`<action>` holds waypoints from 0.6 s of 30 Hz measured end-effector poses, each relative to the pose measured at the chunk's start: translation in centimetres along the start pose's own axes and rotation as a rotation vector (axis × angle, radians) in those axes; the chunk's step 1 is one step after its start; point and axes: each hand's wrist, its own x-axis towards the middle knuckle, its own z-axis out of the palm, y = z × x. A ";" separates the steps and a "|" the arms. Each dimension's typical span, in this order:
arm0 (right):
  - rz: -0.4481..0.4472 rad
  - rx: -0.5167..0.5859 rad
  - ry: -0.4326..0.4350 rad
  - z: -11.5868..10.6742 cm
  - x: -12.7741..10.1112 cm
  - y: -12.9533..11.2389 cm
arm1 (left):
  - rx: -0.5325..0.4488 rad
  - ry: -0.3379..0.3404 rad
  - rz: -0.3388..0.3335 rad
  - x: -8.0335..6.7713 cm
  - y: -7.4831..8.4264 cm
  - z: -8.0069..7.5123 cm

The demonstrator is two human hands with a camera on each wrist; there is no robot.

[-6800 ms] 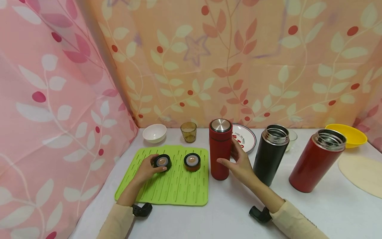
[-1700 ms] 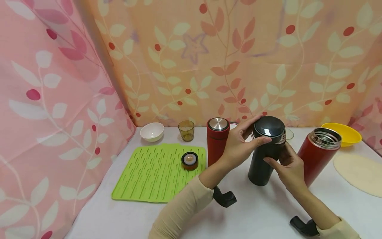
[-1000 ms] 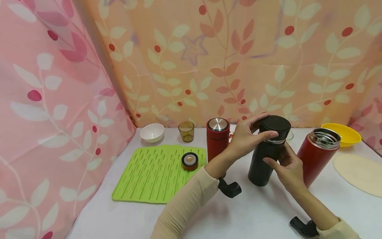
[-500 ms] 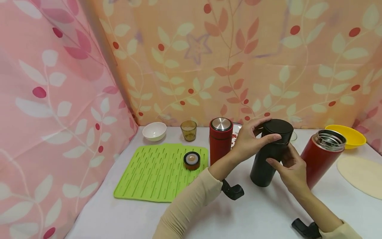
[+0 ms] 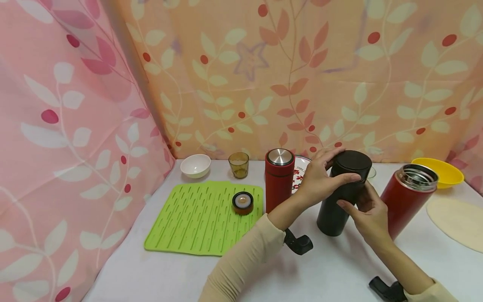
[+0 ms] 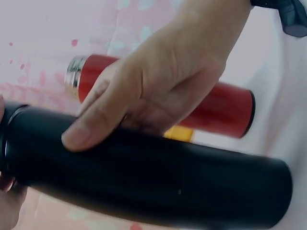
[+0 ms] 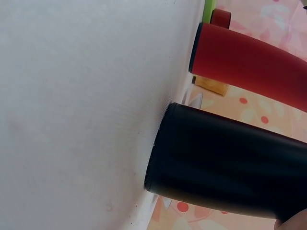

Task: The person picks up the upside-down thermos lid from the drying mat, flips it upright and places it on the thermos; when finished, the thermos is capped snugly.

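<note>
Close in, L sleeve (image 5: 241, 260) slants up & to the R over the white table (image 5: 151, 277), black wrist cam mount (image 5: 299, 243) just past the cuff.

Ahead, R of centre, black thermos (image 5: 333, 218) is held btwn both hands: long axis approx. vertical, base on table per R wrist view. R hand (image 5: 369, 216) is lower, coming from the R, thumb on the body's front, fingers curled behind. L hand (image 5: 318, 178) comes from the L & higher, gripping black cap (image 5: 352, 161), thumb across its near side, fingers over far L edge. Key relation: L on cap, R on body, stacked along one axis; no steel neck shows at seam in head view. Whether cap is fully tight, can't tell.

Just R of R hand: uncapped red thermos (image 5: 405, 201), threaded steel mouth up. Red lid (image 5: 242, 203) lies underside up on green mat (image 5: 200, 222), well L, w/ capped red thermos (image 5: 278, 184) btwn it & the black one. So lid's nearer L hand, uncapped thermos nearer R.

Far R, beige round mat (image 5: 458, 224). At back, L to R: white bowl (image 5: 195, 172), amber glass (image 5: 238, 166), part-hidden printed plate (image 5: 298, 173), yellow bowl (image 5: 449, 174). Behind all, leaf-print curtain (image 5: 249, 100).
</note>
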 end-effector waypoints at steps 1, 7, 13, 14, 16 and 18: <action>0.000 -0.006 0.000 0.0 0.0 0.0 | -0.019 -0.024 0.004 0.0 0.3 -0.3; -0.001 0.011 -0.008 0.0 0.0 -0.1 | -0.210 -0.065 -0.042 -0.1 -0.1 -0.5; 0.001 -0.027 -0.003 0.1 -0.2 0.0 | -0.210 0.037 -0.089 -0.5 -0.8 0.5; 0.001 -0.031 -0.004 0.1 -0.2 0.0 | -0.194 0.054 -0.090 -0.5 -0.7 0.6; 0.000 -0.041 -0.003 0.1 -0.2 0.1 | -0.177 0.077 -0.083 -0.6 -0.6 0.8; -0.002 -0.041 -0.001 0.1 -0.1 0.1 | -0.170 0.080 -0.066 -0.6 -0.5 0.8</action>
